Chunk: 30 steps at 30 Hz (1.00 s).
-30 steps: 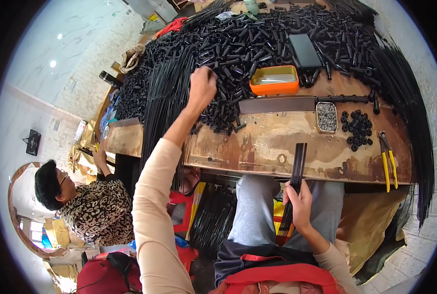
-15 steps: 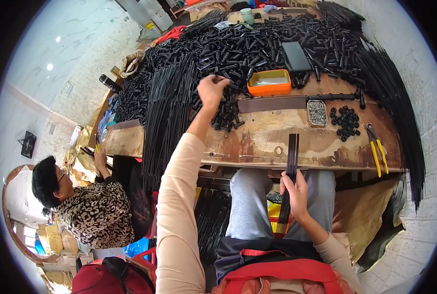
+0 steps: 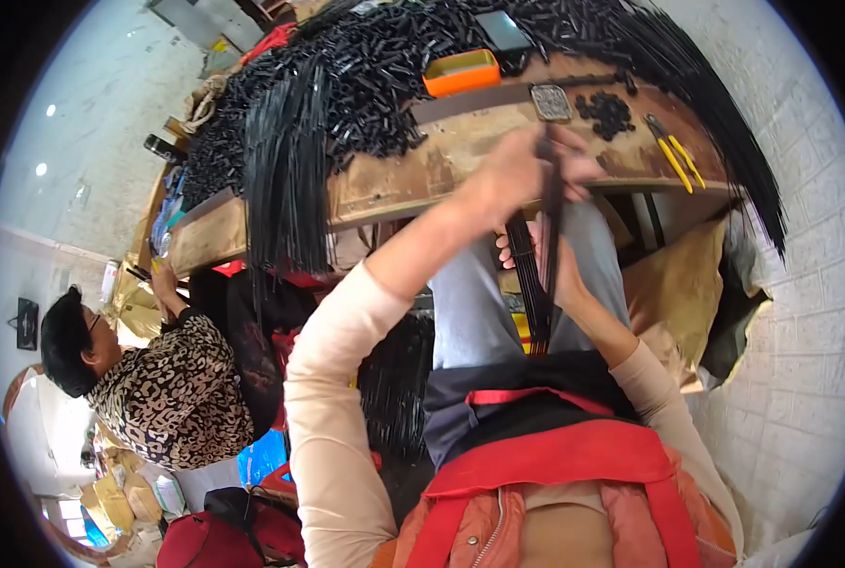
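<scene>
A bundle of thin black rods (image 3: 539,275) stands nearly upright over my lap, in front of the wooden workbench (image 3: 394,189). My right hand (image 3: 526,260) grips the bundle around its middle, partly hidden behind it. My left hand (image 3: 522,170) is closed around the bundle's upper end, level with the bench edge. Heaps of short black tubes (image 3: 384,76) and long black strands (image 3: 290,170) cover the bench and hang over its front.
On the bench sit an orange tray (image 3: 460,71), a small metal tin (image 3: 550,101), a cluster of small black caps (image 3: 607,112) and yellow-handled pliers (image 3: 676,156). A person in a leopard-print top (image 3: 157,379) sits to my left. A brick wall (image 3: 801,284) stands at right.
My left hand left the pile of tubes on the bench and came back to the top of the bundle. The view tilted down toward my lap.
</scene>
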{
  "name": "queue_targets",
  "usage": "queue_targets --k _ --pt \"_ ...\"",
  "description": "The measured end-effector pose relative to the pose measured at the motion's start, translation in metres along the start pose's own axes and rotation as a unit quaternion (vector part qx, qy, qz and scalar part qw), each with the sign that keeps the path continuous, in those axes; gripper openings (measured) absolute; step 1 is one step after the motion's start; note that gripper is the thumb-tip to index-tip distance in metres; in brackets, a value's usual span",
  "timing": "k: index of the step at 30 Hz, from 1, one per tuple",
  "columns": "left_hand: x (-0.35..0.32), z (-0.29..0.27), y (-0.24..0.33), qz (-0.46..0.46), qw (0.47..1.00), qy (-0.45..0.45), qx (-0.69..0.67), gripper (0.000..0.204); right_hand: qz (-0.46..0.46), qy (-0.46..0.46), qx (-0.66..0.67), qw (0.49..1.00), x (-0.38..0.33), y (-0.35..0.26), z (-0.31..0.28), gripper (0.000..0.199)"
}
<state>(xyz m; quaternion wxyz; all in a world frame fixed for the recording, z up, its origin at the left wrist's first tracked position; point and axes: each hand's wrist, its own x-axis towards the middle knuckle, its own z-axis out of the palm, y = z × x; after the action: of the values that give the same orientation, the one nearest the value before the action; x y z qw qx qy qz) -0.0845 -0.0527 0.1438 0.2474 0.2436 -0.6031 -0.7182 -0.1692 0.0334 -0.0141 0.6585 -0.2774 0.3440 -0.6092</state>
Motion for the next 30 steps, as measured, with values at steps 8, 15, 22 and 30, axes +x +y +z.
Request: queue_targets --k 8,15,22,30 --pt "-0.057 -0.025 -0.014 0.195 0.950 0.240 0.043 0.019 0.020 0.031 -0.111 0.993 -0.066 -0.013 0.016 0.015" --pt "-0.068 -0.026 -0.135 0.084 0.908 0.387 -0.140 0.025 0.034 0.052 -0.144 0.988 -0.068 -0.006 0.015 0.017" --pt "-0.048 -0.011 -0.136 0.075 0.887 0.440 -0.118 0.024 0.052 0.071 -0.140 0.986 -0.055 -0.004 0.015 0.012" --pt "-0.079 -0.033 -0.139 -0.007 0.909 0.308 -0.280 0.019 0.037 0.083 -0.132 0.987 -0.054 -0.007 0.010 0.013"
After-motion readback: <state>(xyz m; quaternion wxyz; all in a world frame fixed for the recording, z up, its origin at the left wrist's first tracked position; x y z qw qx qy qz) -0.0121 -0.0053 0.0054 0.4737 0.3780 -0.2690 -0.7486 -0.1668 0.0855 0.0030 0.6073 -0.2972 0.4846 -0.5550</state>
